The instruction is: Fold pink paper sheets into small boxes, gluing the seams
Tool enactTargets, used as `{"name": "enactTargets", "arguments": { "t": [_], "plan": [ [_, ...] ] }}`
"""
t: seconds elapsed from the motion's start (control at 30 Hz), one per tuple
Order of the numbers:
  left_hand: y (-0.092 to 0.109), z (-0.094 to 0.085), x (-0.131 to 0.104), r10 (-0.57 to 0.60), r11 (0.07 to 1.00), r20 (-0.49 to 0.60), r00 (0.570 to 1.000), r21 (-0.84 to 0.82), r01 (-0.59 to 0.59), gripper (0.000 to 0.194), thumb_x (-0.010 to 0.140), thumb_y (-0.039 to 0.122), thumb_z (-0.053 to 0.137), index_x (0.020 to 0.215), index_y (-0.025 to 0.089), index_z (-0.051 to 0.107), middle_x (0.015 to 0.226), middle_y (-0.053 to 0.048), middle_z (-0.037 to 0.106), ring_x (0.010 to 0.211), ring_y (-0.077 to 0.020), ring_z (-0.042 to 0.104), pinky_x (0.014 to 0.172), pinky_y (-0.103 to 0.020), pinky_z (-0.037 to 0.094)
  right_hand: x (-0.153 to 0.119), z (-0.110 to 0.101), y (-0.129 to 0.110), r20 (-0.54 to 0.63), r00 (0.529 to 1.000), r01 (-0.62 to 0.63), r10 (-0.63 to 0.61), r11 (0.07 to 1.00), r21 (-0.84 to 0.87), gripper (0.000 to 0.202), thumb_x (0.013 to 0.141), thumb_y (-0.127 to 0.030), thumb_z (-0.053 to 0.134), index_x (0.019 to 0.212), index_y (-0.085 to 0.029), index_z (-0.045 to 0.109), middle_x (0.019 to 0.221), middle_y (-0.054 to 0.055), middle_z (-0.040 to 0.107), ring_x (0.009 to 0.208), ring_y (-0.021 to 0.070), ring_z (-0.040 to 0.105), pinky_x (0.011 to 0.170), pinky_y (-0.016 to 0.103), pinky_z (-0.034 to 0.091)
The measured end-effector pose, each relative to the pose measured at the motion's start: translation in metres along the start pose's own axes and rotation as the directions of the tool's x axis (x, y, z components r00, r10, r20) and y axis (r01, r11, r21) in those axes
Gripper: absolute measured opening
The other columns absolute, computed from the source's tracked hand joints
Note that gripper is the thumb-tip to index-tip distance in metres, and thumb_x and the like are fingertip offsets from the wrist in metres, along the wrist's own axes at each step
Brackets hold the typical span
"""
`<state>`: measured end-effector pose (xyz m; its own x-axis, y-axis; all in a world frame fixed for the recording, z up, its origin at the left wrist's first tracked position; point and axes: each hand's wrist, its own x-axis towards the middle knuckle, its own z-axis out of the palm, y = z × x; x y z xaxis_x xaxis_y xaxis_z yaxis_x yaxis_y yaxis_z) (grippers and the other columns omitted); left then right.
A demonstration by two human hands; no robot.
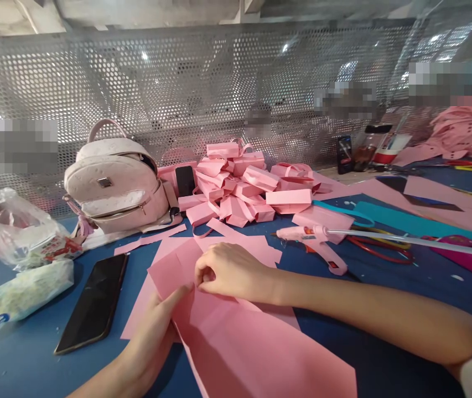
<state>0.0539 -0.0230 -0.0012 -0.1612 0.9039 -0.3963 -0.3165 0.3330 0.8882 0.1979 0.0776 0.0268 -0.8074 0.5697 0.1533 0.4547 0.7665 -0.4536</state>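
A large sheet of pink paper, creased into panels, lies tilted in front of me. My left hand grips its left edge, thumb on top and the other fingers hidden underneath. Curled fingers of my right hand press on the paper's upper part, close to the left thumb; whether they pinch an edge is hard to see. Beneath it spread more flat pink sheets. A pink hot glue gun rests to the right of my right hand, its long glue stick reaching rightward.
A pile of folded pink paper pieces stands behind, beside a pale backpack. To the left are a black phone, a tissue pack and a plastic bag. Scissors lie right. A perforated metal panel closes the back.
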Motion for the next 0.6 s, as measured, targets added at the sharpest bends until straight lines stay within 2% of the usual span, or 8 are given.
{"name": "enactTargets", "arguments": {
  "t": [0.27, 0.43, 0.6],
  "plan": [
    [-0.0029, -0.0021, 0.0022, -0.005, 1.000, 0.035, 0.999, 0.021, 0.005, 0.057, 0.075, 0.040, 0.073, 0.125, 0.014, 0.061, 0.097, -0.012, 0.076, 0.076, -0.0291, 0.073, 0.050, -0.028, 0.051, 0.0001, -0.0015, -0.0002, 0.008, 1.000, -0.007, 0.007, 1.000, -0.002, 0.012, 0.072, -0.014, 0.068, 0.077, -0.022, 0.076, 0.072, -0.003, 0.072, 0.068, 0.0130, 0.061, 0.057, 0.022, 0.035],
    [-0.0046, -0.0021, 0.0018, 0.011, 0.999, 0.030, 0.999, 0.041, -0.012, 0.057, 0.074, 0.034, 0.073, 0.126, 0.016, 0.060, 0.094, -0.010, 0.077, 0.074, -0.0269, 0.073, 0.054, -0.027, 0.052, -0.0006, -0.0048, -0.0031, 0.040, 0.999, -0.029, 0.029, 1.000, -0.005, 0.010, 0.072, -0.015, 0.070, 0.077, -0.021, 0.076, 0.073, -0.002, 0.072, 0.068, 0.0136, 0.061, 0.056, 0.022, 0.035],
    [-0.0050, -0.0016, 0.0015, 0.019, 0.999, 0.034, 0.999, 0.046, -0.020, 0.060, 0.072, 0.035, 0.075, 0.127, 0.016, 0.060, 0.093, -0.010, 0.077, 0.073, -0.0286, 0.073, 0.051, -0.028, 0.052, -0.0010, -0.0050, -0.0037, 0.044, 0.998, -0.038, 0.038, 0.999, -0.015, 0.010, 0.071, -0.015, 0.070, 0.077, -0.021, 0.076, 0.072, -0.002, 0.072, 0.068, 0.0134, 0.061, 0.056, 0.023, 0.034]
  ]
}}
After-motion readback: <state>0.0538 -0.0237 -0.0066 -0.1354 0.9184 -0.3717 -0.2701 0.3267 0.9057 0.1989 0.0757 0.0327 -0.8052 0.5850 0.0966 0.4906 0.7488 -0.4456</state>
